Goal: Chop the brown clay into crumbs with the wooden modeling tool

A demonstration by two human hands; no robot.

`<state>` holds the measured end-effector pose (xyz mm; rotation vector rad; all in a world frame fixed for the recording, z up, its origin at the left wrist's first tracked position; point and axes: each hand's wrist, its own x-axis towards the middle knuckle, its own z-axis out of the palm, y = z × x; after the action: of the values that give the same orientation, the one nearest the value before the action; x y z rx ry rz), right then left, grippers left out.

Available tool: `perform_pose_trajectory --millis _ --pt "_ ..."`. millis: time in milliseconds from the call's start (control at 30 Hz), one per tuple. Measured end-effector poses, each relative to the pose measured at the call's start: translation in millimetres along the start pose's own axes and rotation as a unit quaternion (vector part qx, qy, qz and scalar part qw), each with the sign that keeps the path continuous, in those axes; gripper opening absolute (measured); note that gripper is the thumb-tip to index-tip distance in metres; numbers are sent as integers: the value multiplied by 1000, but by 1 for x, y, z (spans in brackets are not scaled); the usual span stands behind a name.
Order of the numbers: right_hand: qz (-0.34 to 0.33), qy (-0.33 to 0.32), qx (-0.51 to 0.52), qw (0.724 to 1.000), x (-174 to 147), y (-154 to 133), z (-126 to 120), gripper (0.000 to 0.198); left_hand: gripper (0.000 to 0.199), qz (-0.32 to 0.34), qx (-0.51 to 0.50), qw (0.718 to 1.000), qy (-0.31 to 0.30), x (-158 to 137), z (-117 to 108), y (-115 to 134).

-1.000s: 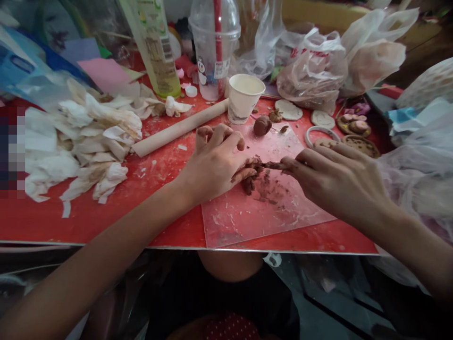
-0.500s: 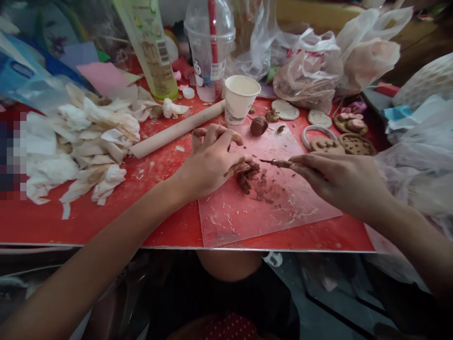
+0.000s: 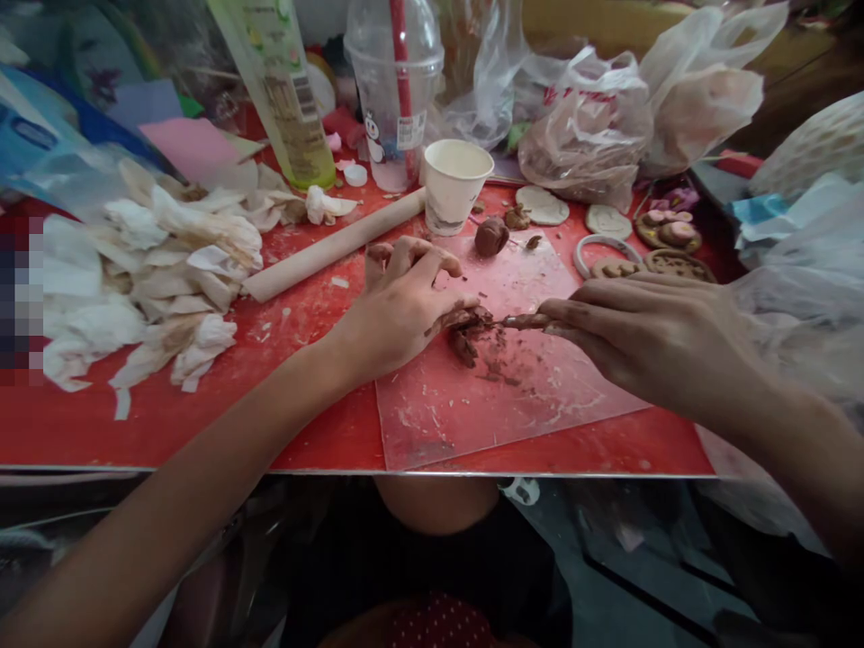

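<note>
My left hand [image 3: 415, 301] pinches a small lump of dark brown clay [image 3: 464, 346] between thumb and fingertips, low over a clear board [image 3: 432, 418] smeared with clay crumbs. From the right, my right hand [image 3: 648, 328] grips a thin clay-smeared modelling tool [image 3: 523, 321], its fingers closed round the handle. The tool's tip reaches the clay at my left fingertips. Behind the hands, a ball of brown clay [image 3: 491, 237] rests at the board's far edge.
A white paper cup [image 3: 457, 184] and a cardboard tube [image 3: 337, 243] lie beyond my left hand. Crumpled tissues [image 3: 182, 261] pile up at left. Flat clay discs [image 3: 544, 205], a white ring [image 3: 581, 256] and plastic bags [image 3: 587, 126] sit at the right and back.
My right hand has moved left, bringing the tool's tip from a gap away to the clay. My left hand stays almost where it was, still pinching the lump.
</note>
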<state>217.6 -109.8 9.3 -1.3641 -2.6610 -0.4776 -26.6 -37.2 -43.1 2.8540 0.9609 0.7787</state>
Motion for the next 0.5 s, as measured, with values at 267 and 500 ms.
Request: perform_pose_trajectory --millis 267,500 --pt "26 -30 -69 997 7 -7 6 34 27 1 -17 1000 -9 1 -1 -2" --pt "-15 -7 -85 996 10 -9 8 32 25 -19 -37 999 -16 4 2 -3"
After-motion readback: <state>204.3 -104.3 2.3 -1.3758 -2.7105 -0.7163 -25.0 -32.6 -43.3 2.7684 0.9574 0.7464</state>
